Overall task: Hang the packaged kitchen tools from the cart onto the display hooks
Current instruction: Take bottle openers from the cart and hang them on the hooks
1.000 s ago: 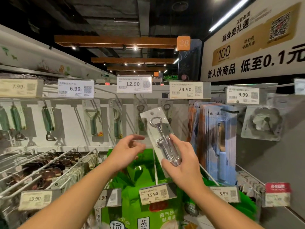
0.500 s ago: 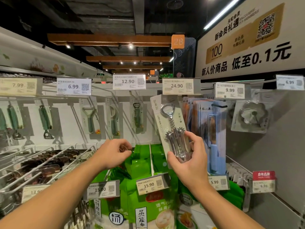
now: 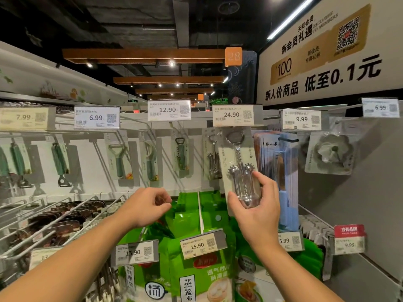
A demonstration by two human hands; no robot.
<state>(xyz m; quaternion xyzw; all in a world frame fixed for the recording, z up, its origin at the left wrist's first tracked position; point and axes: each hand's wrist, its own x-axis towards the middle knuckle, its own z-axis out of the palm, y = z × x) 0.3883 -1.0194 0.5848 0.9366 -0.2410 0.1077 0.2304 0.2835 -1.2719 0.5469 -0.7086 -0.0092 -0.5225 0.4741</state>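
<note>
Packaged corkscrew (image 3: 239, 164) gripped at bottom end by right hand (image 3: 257, 205), thumb on front; top sits just under 24.90 price tag (image 3: 233, 115). Long axis near vertical, handle loop upward. Left hand (image 3: 146, 205) left of package, loosely curled, holding nothing.

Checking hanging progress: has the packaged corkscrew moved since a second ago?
Yes. The packaged corkscrew, held by the right hand, has risen and shifted right, from under the 12.90 tag to just below the 24.90 tag.

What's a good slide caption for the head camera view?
Right hand lifts a packaged corkscrew toward the 24.90 hook; left hand hovers empty.
</note>
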